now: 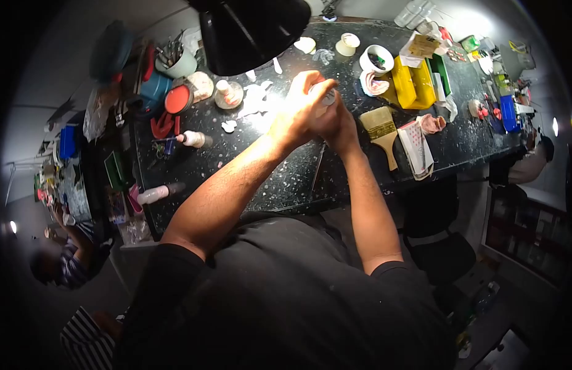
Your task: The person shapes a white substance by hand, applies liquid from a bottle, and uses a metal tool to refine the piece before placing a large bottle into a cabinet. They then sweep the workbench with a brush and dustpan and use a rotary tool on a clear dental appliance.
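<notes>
My left hand (300, 105) and my right hand (336, 126) are pressed together above the dark worktop, under the lamp. Between them is a small whitish piece (326, 97), mostly covered by my fingers, so I cannot make out its kind. Both hands are closed around it. Right of my hands lie a wide flat brush (378, 126) with a wooden handle and a pink-and-white dental model (375, 84). White scraps (256, 98) are scattered on the worktop to the left of my hands.
A black lamp shade (255, 37) hangs close above the speckled worktop (286, 185). Yellow bin (412, 86), white bowl (377, 60) and booklet (415, 148) stand or lie right; pink-white bottles (195, 139) and tool cup (178, 63) left. Another person (67, 253) sits far left.
</notes>
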`<action>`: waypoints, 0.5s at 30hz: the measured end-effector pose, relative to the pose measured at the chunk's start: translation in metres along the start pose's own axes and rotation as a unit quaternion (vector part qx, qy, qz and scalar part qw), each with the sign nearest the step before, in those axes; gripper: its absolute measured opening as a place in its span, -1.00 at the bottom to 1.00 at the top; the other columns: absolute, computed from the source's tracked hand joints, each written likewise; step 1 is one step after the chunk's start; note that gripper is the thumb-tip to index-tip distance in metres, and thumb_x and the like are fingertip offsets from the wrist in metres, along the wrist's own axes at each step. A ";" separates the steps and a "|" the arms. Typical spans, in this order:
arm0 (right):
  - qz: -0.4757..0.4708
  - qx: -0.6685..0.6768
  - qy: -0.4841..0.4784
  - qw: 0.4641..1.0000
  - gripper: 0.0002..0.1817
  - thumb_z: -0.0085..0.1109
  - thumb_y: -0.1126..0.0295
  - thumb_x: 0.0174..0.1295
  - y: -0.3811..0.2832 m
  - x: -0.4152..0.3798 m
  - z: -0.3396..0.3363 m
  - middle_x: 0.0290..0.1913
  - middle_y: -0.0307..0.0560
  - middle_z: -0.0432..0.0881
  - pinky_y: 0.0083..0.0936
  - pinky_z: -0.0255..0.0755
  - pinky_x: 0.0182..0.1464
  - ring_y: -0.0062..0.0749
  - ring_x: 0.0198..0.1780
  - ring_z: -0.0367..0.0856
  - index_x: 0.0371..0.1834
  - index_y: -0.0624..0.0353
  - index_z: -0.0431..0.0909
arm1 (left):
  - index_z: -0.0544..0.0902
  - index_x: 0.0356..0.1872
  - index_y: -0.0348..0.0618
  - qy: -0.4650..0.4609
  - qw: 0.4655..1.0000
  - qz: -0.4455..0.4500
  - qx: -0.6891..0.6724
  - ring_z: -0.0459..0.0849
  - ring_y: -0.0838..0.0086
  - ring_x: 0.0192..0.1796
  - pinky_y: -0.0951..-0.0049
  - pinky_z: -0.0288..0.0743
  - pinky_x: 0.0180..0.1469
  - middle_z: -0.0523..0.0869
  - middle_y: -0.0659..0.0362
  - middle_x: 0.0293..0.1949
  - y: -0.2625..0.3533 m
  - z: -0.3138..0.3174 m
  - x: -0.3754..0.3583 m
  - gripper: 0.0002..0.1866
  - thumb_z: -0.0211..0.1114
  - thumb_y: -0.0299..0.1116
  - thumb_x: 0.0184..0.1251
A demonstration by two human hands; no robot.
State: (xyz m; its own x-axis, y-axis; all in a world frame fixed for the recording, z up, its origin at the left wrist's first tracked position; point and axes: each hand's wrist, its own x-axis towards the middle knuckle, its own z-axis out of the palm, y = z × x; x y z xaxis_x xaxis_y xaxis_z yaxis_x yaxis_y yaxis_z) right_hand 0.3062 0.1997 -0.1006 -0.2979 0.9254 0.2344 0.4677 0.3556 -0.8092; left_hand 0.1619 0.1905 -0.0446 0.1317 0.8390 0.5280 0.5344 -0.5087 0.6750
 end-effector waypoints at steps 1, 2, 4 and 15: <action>0.007 -0.014 0.003 1.000 -0.23 0.45 0.32 0.04 0.003 0.003 0.004 0.13 0.09 0.59 -0.24 0.53 0.10 0.07 0.15 0.60 0.33 0.08 0.25 | 0.58 0.12 -0.07 -0.006 1.000 0.005 -0.003 0.55 0.03 0.12 0.17 0.46 0.20 0.53 -0.08 0.06 -0.004 0.002 0.000 -0.50 0.42 -0.46 0.08; 0.013 -0.013 0.011 1.000 -0.23 0.45 0.32 0.04 0.005 0.002 0.008 0.13 0.09 0.59 -0.24 0.53 0.10 0.07 0.15 0.60 0.33 0.08 0.25 | 0.58 0.10 -0.09 -0.006 1.000 0.022 -0.002 0.55 0.03 0.12 0.17 0.47 0.19 0.54 -0.09 0.06 -0.008 0.003 -0.002 -0.51 0.42 -0.46 0.07; 0.004 0.025 0.060 0.998 -0.28 0.46 0.29 0.04 -0.002 -0.003 0.011 0.11 0.10 0.58 -0.23 0.53 0.10 0.07 0.14 0.60 0.27 0.09 0.30 | 0.57 0.09 -0.17 -0.011 0.999 0.046 -0.015 0.59 0.13 0.12 0.22 0.47 0.19 0.60 -0.04 0.04 -0.008 0.001 -0.001 -0.54 0.45 -0.41 0.12; 0.006 0.076 -0.019 0.997 -0.19 0.55 0.31 -0.05 0.001 0.008 0.002 0.10 0.02 0.61 -0.35 0.55 0.10 -0.17 0.12 0.66 0.31 0.06 0.31 | 0.63 0.03 -0.24 0.021 0.990 0.122 0.069 0.63 0.17 0.19 0.27 0.47 0.23 0.69 0.01 0.08 -0.025 -0.009 0.007 -0.58 0.48 -0.29 0.20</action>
State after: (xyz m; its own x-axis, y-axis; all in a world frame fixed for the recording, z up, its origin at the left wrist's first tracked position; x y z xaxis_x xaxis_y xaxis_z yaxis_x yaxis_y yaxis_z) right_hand 0.3024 0.2077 -0.1010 -0.3253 0.9228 0.2065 0.3410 0.3182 -0.8846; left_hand 0.1421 0.2073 -0.0529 0.2375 0.6839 0.6898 0.6004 -0.6616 0.4492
